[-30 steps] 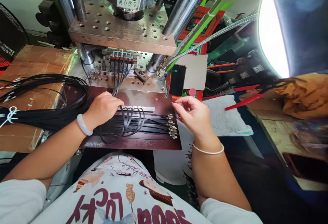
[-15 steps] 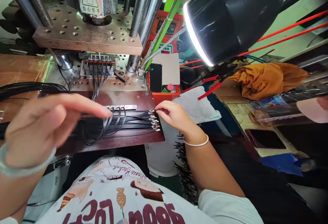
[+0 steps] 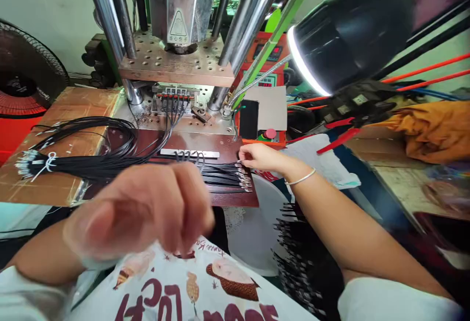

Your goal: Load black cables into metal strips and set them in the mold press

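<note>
My left hand (image 3: 147,208) is raised close to the camera and smeared by motion, its fingers curled, off the brown work plate (image 3: 227,147). My right hand (image 3: 259,158) rests at the plate's right edge, fingertips pinched at the metal terminals (image 3: 244,178) of several black cables (image 3: 220,176) laid side by side. The cables loop through a small metal bar (image 3: 189,153). More cables run up into the mould (image 3: 175,96) under the press.
A bound bundle of black cables (image 3: 73,164) lies on the cardboard-covered bench at left. The press plate (image 3: 176,63) and steel columns stand behind. A lit black lamp (image 3: 341,37) hangs at right above red-handled pliers (image 3: 340,137). A white bucket (image 3: 253,233) sits below the plate.
My left hand has lifted off the cables and come up toward the camera. My right hand has moved from above the plate down onto the terminal ends. The view has shifted.
</note>
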`<state>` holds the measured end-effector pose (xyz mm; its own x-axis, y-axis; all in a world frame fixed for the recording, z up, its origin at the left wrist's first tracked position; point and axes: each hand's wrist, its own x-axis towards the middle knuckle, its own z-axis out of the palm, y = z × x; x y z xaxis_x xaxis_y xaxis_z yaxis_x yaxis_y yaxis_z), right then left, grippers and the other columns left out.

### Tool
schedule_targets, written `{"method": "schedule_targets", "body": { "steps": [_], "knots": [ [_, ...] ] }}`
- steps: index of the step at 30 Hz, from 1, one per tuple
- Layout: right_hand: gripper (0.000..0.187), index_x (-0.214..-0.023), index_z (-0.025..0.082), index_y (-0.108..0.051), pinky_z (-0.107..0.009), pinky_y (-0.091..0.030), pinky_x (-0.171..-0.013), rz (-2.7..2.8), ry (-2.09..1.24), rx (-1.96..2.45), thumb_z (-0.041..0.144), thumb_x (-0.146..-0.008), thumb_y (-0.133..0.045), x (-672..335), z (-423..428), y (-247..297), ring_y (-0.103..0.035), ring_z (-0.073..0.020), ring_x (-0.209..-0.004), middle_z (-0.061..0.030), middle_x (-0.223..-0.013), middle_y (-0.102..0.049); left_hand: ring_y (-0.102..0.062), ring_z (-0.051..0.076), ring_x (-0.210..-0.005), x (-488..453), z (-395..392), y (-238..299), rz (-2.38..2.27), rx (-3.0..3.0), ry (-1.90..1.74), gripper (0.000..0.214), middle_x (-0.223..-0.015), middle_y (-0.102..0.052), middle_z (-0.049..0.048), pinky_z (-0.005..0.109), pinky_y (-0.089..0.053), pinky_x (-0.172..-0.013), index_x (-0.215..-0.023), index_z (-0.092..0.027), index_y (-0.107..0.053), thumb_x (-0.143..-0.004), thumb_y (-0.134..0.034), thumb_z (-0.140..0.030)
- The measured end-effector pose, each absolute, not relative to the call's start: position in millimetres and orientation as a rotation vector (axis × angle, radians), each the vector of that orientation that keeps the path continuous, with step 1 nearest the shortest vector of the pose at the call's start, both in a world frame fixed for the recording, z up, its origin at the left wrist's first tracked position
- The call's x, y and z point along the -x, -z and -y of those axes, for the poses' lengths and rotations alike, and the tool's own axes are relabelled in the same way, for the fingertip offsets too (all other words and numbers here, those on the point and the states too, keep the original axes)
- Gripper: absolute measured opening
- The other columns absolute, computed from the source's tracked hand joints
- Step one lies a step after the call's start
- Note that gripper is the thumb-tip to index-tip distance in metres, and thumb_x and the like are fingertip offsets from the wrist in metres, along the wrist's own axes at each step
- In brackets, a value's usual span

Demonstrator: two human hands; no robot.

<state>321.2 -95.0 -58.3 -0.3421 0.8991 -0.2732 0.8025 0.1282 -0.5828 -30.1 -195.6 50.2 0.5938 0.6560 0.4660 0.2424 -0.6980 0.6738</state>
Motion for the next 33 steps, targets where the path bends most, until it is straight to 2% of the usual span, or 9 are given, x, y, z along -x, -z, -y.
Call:
{"method": "schedule_targets", "body": {
  "steps": [2, 5, 11, 14, 17, 21, 24, 27, 33],
  "knots": [
    [0.012, -0.062, 0.017, -0.057, -0.023, -0.039, -0.049, 2.037, -1.128, 1.655, 0.023, -0.065, -0.068, -318.7, 90.6, 55.7, -0.05, -0.0103, -0.051, 0.0023, -0.056, -0.057, -0.052, 0.013, -0.052, 33.2, 170.4, -47.7, -0.601, -1.855, -1.117, 0.046, -0.08, -0.064, 0.0043, 0.032, -0.049, -0.049, -0.097, -0.029, -0.061, -0.097, -0.02, -0.052],
    [0.028, -0.065, 0.016, -0.06, -0.024, -0.045, -0.051, 1.614, -1.2, 1.465, 0.035, -0.06, -0.079, -313.2, 82.4, 45.0, -0.054, -0.0108, -0.051, 0.0003, -0.058, -0.061, -0.057, 0.013, -0.06, 24.3, 124.9, -28.6, -0.674, -1.576, -1.121, 0.032, -0.088, -0.067, 0.0065, 0.03, -0.049, -0.054, -0.092, -0.02, -0.062, -0.095, -0.037, -0.04],
    [0.034, -0.075, 0.017, -0.062, -0.025, -0.045, -0.049, 1.259, -1.173, 1.093, 0.033, -0.057, -0.086, -285.9, 83.9, 9.6, -0.055, -0.0106, -0.048, 0.0023, -0.059, -0.06, -0.064, 0.027, -0.101, -40.9, 62.0, -9.8, -0.898, -2.223, -0.607, 0.028, -0.101, -0.073, 0.0103, 0.041, -0.044, -0.097, -0.096, -0.014, -0.072, -0.085, -0.054, -0.033],
    [0.026, -0.086, 0.019, -0.062, -0.029, -0.05, -0.053, 1.414, -0.935, 1.068, 0.033, -0.069, -0.077, -274.9, 92.3, 3.4, -0.058, -0.0138, -0.055, -0.0003, -0.068, -0.062, -0.066, 0.024, -0.083, -69.3, 53.0, -14.8, -0.908, -2.313, -0.307, 0.029, -0.078, -0.073, 0.0071, 0.036, -0.046, -0.086, -0.075, -0.014, -0.073, -0.085, -0.055, -0.034],
    [0.022, -0.1, 0.018, -0.062, -0.035, -0.053, -0.066, 1.785, -0.371, 1.177, 0.029, -0.081, -0.063, -267.7, 99.6, 6.0, -0.061, -0.019, -0.072, -0.0073, -0.084, -0.064, -0.059, 0.015, -0.059, -80.8, 50.8, -18.1, -0.848, -2.062, -0.237, 0.037, -0.06, -0.066, 0.0039, 0.026, -0.044, -0.064, -0.06, -0.013, -0.066, -0.087, -0.048, -0.029],
    [0.021, -0.086, 0.016, -0.064, -0.037, -0.049, -0.071, 2.193, 0.262, 1.371, 0.022, -0.091, -0.045, -254.3, 104.9, 16.5, -0.058, -0.022, -0.075, -0.0112, -0.078, -0.063, -0.057, 0.013, -0.057, -75.9, 50.9, -20.8, -0.749, -1.928, -0.217, 0.033, -0.061, -0.066, 0.0038, 0.024, -0.043, -0.059, -0.065, -0.011, -0.067, -0.086, -0.048, -0.028],
    [0.021, -0.079, 0.017, -0.061, -0.033, -0.047, -0.067, 2.162, 0.257, 1.474, 0.017, -0.09, -0.043, -243.8, 106.9, 29.9, -0.056, -0.0201, -0.07, -0.0091, -0.073, -0.061, -0.065, 0.019, -0.082, -51.9, 52.8, -23.5, -0.801, -2.17, -0.442, 0.023, -0.087, -0.073, 0.0057, 0.029, -0.048, -0.079, -0.085, -0.013, -0.072, -0.082, -0.056, -0.03],
    [0.014, -0.081, 0.017, -0.06, -0.028, -0.048, -0.067, 2.061, -0.137, 1.355, 0.014, -0.087, -0.047, -238.6, 108.6, 47.9, -0.058, -0.0169, -0.07, -0.0061, -0.076, -0.063, -0.064, 0.022, -0.1, -4.9, 54.8, -19.1, -0.992, -2.264, -0.979, 0.028, -0.107, -0.071, 0.0064, 0.035, -0.045, -0.096, -0.104, -0.016, -0.069, -0.084, -0.061, -0.034],
    [0.013, -0.081, 0.019, -0.061, -0.027, -0.049, -0.067, 2.071, -0.371, 1.203, 0.016, -0.088, -0.051, -236.3, 106.2, 74.5, -0.06, -0.0157, -0.071, -0.0044, -0.076, -0.065, -0.067, 0.015, -0.079, 85.2, 41.2, 29.9, -1.076, -1.739, -1.564, 0.014, -0.089, -0.073, -0.0011, 0.03, -0.053, -0.08, -0.096, -0.022, -0.072, -0.088, -0.061, -0.026]
  ]
}}
